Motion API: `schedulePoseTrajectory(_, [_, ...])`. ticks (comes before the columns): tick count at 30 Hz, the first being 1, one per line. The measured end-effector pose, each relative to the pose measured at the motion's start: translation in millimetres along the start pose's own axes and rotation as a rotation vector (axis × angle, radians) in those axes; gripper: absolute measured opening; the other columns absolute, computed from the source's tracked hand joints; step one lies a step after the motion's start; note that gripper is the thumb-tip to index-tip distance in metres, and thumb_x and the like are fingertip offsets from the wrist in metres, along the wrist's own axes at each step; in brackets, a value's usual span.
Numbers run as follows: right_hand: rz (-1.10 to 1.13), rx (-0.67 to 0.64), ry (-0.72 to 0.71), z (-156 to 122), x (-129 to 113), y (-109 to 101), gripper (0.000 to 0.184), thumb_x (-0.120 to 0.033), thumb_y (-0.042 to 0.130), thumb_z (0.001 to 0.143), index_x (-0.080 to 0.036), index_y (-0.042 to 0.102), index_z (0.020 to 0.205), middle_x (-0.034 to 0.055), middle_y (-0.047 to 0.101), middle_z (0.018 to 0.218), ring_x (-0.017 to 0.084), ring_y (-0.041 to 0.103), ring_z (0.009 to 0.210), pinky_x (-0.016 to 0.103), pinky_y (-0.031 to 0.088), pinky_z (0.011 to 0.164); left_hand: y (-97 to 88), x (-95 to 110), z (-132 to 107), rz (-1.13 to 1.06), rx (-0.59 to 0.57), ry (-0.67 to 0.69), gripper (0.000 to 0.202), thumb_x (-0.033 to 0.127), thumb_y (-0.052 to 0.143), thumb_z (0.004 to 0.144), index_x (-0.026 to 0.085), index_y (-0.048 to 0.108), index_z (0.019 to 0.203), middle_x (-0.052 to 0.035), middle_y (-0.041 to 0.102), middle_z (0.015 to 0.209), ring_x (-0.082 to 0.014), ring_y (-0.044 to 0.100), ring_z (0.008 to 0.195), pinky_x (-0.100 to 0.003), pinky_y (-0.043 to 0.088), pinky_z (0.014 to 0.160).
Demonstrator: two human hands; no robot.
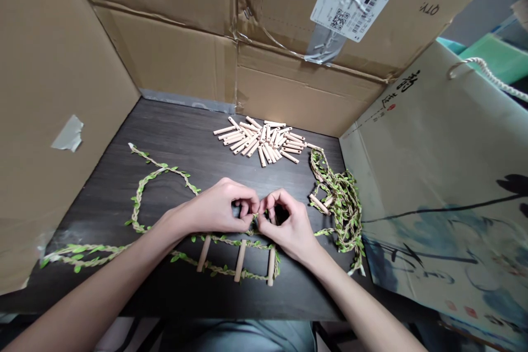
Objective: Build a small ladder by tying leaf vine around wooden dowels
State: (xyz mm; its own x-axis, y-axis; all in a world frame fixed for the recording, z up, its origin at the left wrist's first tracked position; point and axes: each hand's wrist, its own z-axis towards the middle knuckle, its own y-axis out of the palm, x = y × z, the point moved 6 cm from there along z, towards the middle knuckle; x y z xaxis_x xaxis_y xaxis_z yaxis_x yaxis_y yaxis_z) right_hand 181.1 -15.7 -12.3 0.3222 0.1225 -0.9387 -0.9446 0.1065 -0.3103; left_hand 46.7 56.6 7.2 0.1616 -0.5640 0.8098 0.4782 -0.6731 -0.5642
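My left hand [233,204] and my right hand [291,225] meet at the middle of the table, thumbs and fingertips pinched together on a leafy braided rope [254,216]. Only a short bit of it shows between the fingertips. From behind my left wrist a loose end of leafy rope [138,198] curls out to the left. Just below my hands lies a small rope ladder [225,271] of the same leafy rope, with three wooden rungs [240,261] across it. My right hand partly covers its upper right corner.
A pile of drilled wooden pegs [268,140] lies at the back. To the right, a heap of leafy rope [344,209] holds a few pegs. Cardboard walls [177,55] stand at the left and back, and a printed paper bag [412,176] stands on the right.
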Motion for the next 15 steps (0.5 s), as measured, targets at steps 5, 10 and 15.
schedulePoseTrajectory(5, [-0.073,-0.038,-0.034,0.2,-4.4,0.6,0.017,-0.012,0.065,0.076,-0.022,0.055,0.086,-0.0058,0.052,0.072,0.012,0.047,0.063,0.025,0.037,0.063,5.4,-4.4,1.0,-0.02,-0.019,-0.013,0.015,0.007,0.061,0.068,0.015,0.07,0.078,0.0056,0.064,0.063,-0.0062,0.057,0.055,-0.015,0.045,0.062])
schedulePoseTrajectory(10, [-0.146,-0.066,-0.082,2.2,-11.0,0.0,0.017,-0.011,0.063,0.077,-0.021,0.058,0.089,-0.0033,0.056,0.077,0.013,0.05,0.067,0.026,0.038,0.064,6.7,-4.0,1.5,-0.014,-0.015,-0.004,0.014,0.008,0.06,0.068,0.015,0.069,0.077,0.0051,0.063,0.063,-0.007,0.057,0.056,-0.016,0.045,0.062])
schedulePoseTrajectory(15, [-0.148,-0.087,-0.106,1.7,-11.4,-0.5,0.02,-0.012,0.063,0.079,-0.022,0.057,0.095,-0.0004,0.063,0.087,0.014,0.053,0.071,0.026,0.041,0.066,5.8,-2.1,0.6,-0.007,-0.022,0.008,0.014,0.007,0.061,0.069,0.015,0.068,0.078,0.0053,0.062,0.065,-0.0068,0.056,0.057,-0.016,0.044,0.061])
